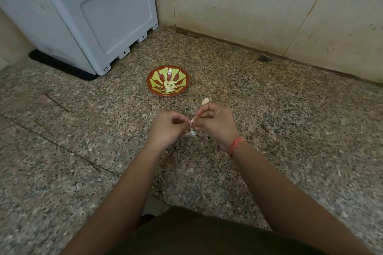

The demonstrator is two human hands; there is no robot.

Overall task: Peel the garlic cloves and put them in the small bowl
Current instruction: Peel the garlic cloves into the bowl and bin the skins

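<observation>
Speckled brown granite surface (269, 122) fills pretty much the whole shot, with a beige tiled wall (248, 6) across the top right and a big grey appliance (87, 16) sitting on a black mat (62, 66) in the upper left. Just above the middle of the frame there's the small bowl (154, 87), reddish brown with a green leafy pattern, and it's got a little pile of peeled cloves (170, 86) in the bottom. Right below it, dead centre, the person's two hands are bunched up together. The left hand (167, 126) and right hand (215, 122) both have their fingers curled in, pinching the same garlic clove (191, 122) between them from either side, so both are clamped on it. The clove's mostly hidden by fingertips, so how much skin is on it is hard to say. A few whitish peel scraps (192, 133) lie on the granite just under the hands, and another pale bit (205, 100) sits just above the right hand. There's an orange-red thread band (236, 144) on the right wrist.
</observation>
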